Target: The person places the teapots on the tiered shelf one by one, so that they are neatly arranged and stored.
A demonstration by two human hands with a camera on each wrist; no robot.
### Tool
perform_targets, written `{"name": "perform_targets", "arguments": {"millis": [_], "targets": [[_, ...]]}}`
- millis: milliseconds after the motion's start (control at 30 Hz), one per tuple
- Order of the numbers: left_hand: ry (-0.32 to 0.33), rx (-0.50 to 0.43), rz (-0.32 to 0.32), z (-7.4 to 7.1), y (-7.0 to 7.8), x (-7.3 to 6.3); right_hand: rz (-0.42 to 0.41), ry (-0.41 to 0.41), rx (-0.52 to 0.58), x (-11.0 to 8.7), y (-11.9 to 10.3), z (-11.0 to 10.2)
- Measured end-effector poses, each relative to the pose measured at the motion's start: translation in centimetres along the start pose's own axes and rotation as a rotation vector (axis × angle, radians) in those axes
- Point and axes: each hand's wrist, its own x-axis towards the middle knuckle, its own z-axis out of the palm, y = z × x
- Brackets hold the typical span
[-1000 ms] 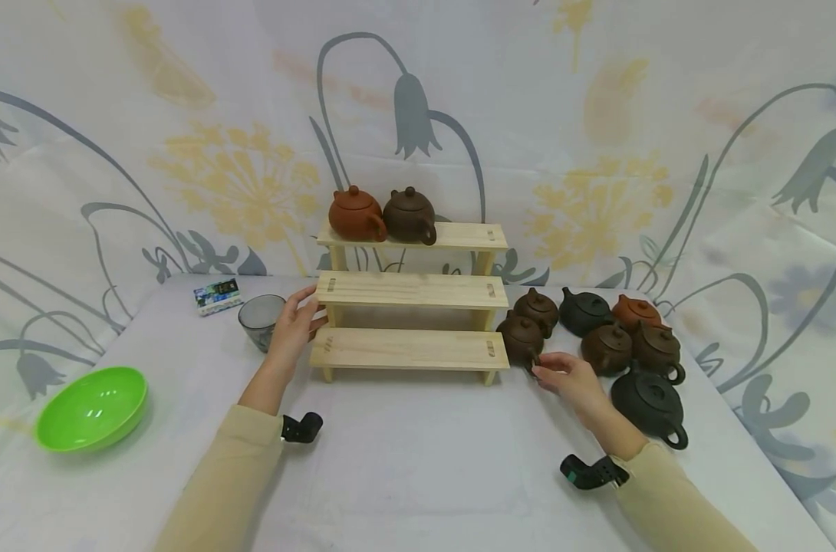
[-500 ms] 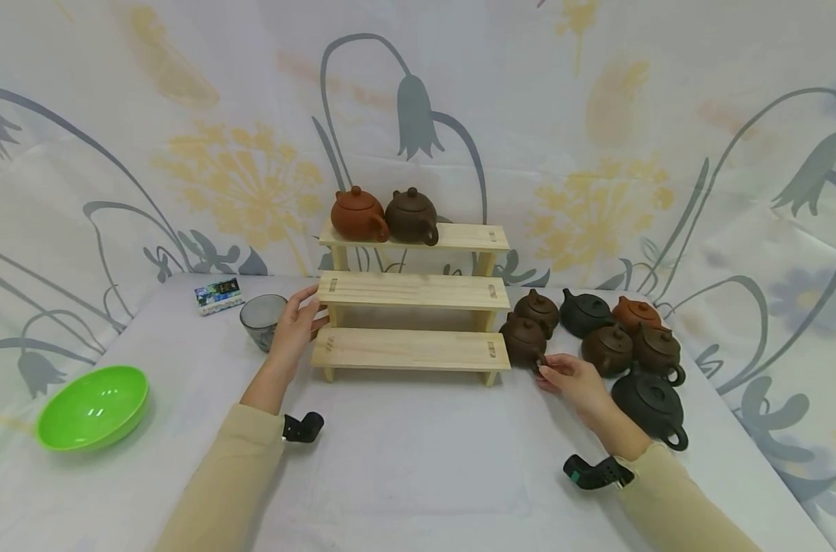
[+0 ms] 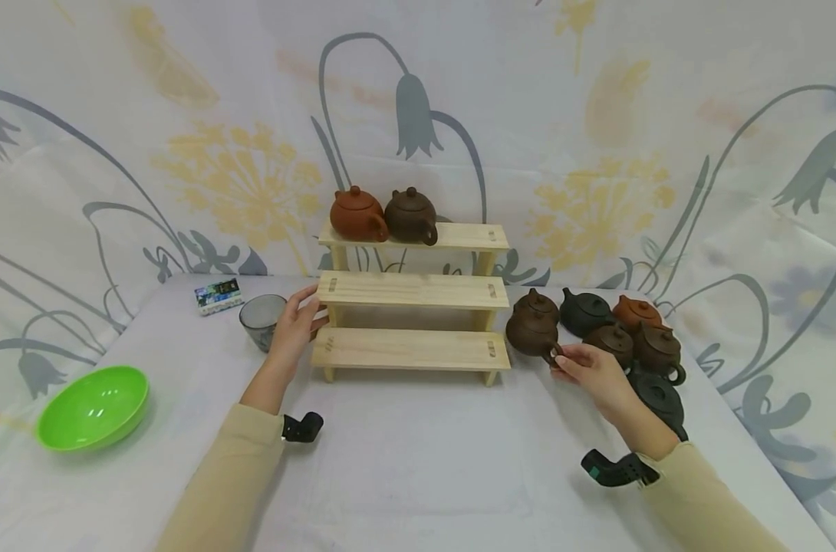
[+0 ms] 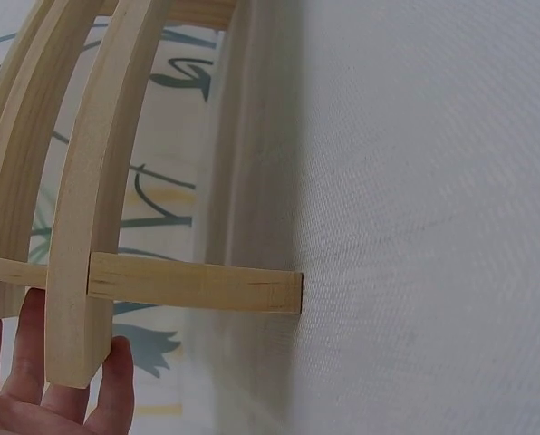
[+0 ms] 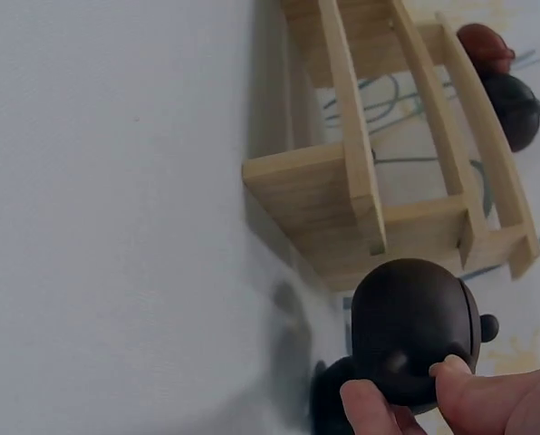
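My right hand (image 3: 593, 377) pinches the handle of a dark brown teapot (image 3: 531, 335) just right of the rack. In the right wrist view, thumb and fingers hold this teapot (image 5: 410, 317), which looks raised off the tabletop. My left hand (image 3: 294, 328) is at the left end of a three-step wooden rack (image 3: 411, 349). Its fingertips (image 4: 118, 362) touch the board ends and look mostly straight. On the top step sit a reddish teapot (image 3: 356, 215) and a dark brown teapot (image 3: 409, 218), side by side.
Behind the held teapot stands another brown teapot (image 3: 537, 303). Several more crowd the right, including a black teapot (image 3: 585, 313) and a reddish one (image 3: 635, 311). At left are a grey glass cup (image 3: 261, 318), a small box (image 3: 218, 297) and a green bowl (image 3: 93, 410).
My right hand has moved right with the brown teapot, away from the rack's end, and the pot now covers more of the one behind. My left hand stays at the rack.
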Motion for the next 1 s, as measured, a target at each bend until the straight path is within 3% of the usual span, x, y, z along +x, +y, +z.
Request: {"name": "perform_targets", "arguments": {"millis": [400,733,1000], "targets": [[0.006,0.008,-0.013,0.0,-0.1,0.1,-0.05,-0.006,-0.125,0.2,-3.9,-2.5],[0.002,0.017,-0.003,0.0,0.0,0.0,-0.127,-0.019,0.027,1.2,-7.4,-4.1],[0.0,0.02,-0.002,0.0,-0.1,0.0,-0.073,-0.027,-0.021,2.3,-10.3,-3.9]]}}
